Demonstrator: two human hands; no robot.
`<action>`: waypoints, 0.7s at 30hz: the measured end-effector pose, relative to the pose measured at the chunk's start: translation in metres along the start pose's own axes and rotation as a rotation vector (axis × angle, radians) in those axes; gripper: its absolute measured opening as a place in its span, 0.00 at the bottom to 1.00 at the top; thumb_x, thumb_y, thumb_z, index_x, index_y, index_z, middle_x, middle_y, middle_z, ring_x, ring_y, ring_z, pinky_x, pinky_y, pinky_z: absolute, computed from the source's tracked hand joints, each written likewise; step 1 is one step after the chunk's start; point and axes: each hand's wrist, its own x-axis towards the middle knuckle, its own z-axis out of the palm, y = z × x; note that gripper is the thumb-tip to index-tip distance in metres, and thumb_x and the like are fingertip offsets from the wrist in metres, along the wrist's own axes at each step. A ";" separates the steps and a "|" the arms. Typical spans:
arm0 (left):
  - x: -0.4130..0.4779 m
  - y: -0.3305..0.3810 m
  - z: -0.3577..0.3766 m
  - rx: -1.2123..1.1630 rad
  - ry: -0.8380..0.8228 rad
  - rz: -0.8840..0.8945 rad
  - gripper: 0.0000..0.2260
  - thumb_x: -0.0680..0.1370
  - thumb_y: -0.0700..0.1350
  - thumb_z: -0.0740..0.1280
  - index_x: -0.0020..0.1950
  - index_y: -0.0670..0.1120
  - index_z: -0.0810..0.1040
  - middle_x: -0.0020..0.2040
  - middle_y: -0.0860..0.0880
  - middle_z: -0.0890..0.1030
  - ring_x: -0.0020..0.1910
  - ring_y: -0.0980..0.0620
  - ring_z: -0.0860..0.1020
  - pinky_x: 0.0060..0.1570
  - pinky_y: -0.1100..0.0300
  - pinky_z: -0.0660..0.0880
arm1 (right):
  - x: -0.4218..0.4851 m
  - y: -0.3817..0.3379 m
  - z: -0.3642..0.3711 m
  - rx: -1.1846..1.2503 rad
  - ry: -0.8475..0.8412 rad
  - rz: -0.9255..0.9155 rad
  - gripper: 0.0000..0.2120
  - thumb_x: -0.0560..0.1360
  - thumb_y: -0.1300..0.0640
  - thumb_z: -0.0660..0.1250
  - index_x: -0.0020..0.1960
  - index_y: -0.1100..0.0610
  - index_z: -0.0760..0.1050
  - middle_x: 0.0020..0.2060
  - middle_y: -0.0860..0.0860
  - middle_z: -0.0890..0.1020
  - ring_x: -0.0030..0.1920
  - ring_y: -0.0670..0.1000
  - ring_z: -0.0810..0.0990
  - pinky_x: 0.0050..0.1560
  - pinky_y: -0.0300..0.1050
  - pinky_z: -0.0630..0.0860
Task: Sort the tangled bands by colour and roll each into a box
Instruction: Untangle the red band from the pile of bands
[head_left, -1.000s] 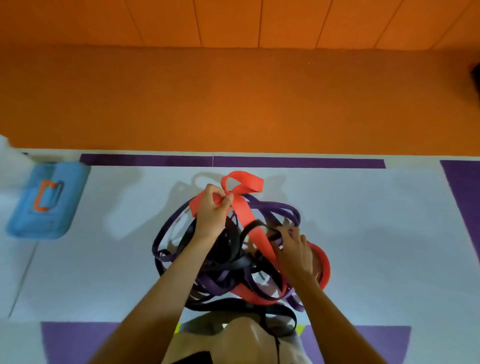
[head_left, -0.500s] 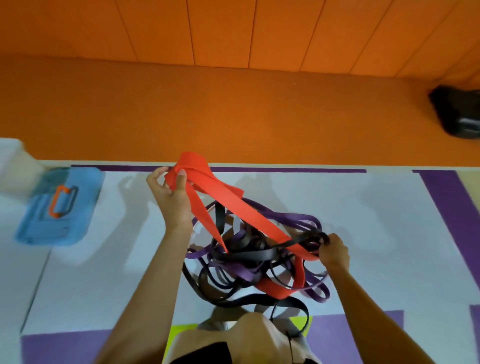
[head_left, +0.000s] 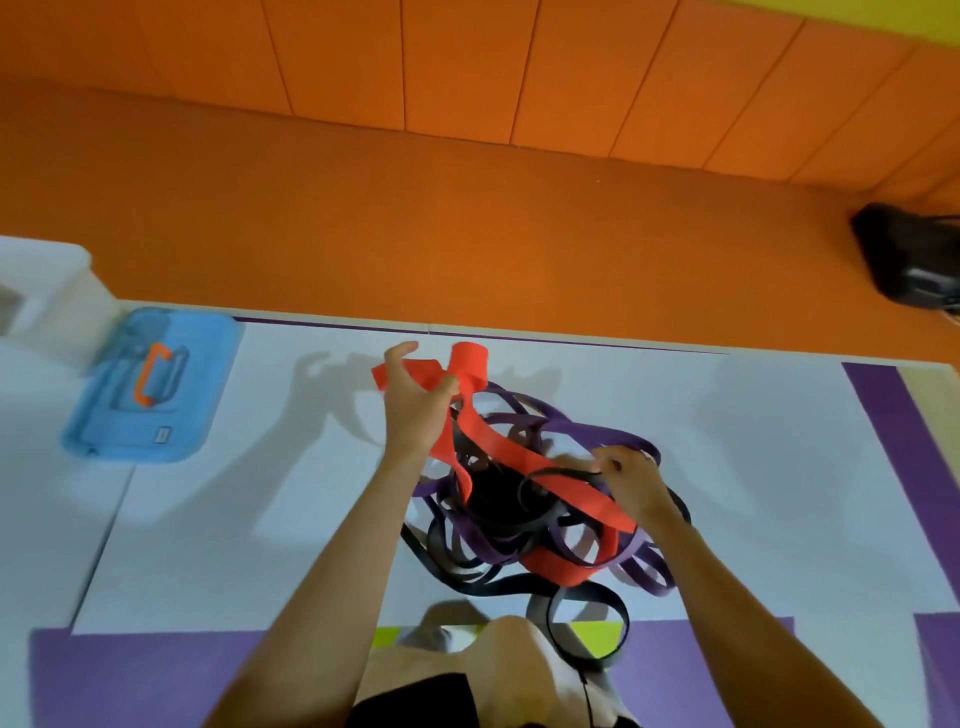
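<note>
White container (head_left: 47, 301), far left edge, partly out of view, on the white mat (head_left: 234, 499). Blue lid (head_left: 150, 384) with an orange handle (head_left: 150, 376), lying flat just right of the container, near the mat's far edge. Left hand (head_left: 415, 405), raised over the mat's middle, thumb and fingers closed on a loop of the red band (head_left: 498, 452); the index finger sticks up free. Red band, wide and flat, running from that grip down and to the right through the tangle, passing under the right hand and curling round at the near side of the heap. Heap of tangled bands on the mat, centre: black bands (head_left: 498, 499) massed in the middle with one loop trailing toward the near edge, purple bands (head_left: 602, 431) looped around the far and right sides. Right hand (head_left: 631, 480), lower than the left, fingers curled into the tangle beside the red band and pinching a thin black strand. Purple mat panels (head_left: 893, 431) at the right and near sides. Dark object (head_left: 904, 254), blurred, far right on the orange floor (head_left: 467, 234); orange wall panels (head_left: 467, 67) behind.
</note>
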 end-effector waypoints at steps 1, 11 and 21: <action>-0.002 -0.001 0.004 0.035 -0.026 0.003 0.23 0.76 0.41 0.73 0.68 0.53 0.69 0.54 0.54 0.79 0.47 0.67 0.79 0.41 0.73 0.71 | -0.002 -0.007 0.004 0.038 -0.059 -0.008 0.12 0.82 0.67 0.60 0.48 0.64 0.83 0.51 0.57 0.87 0.56 0.59 0.84 0.59 0.51 0.77; -0.014 -0.025 0.060 0.187 -0.200 0.129 0.12 0.79 0.44 0.73 0.63 0.48 0.80 0.56 0.55 0.80 0.59 0.54 0.80 0.58 0.63 0.77 | -0.021 0.033 -0.004 -0.299 -0.183 -0.104 0.14 0.84 0.54 0.65 0.68 0.56 0.80 0.56 0.56 0.85 0.53 0.57 0.86 0.50 0.49 0.81; -0.037 -0.051 0.147 0.672 -0.346 0.520 0.06 0.76 0.47 0.74 0.51 0.48 0.84 0.46 0.54 0.87 0.47 0.48 0.84 0.59 0.43 0.77 | -0.010 0.133 -0.035 -0.336 -0.140 -0.079 0.16 0.78 0.47 0.74 0.39 0.57 0.82 0.43 0.51 0.82 0.44 0.54 0.81 0.42 0.47 0.77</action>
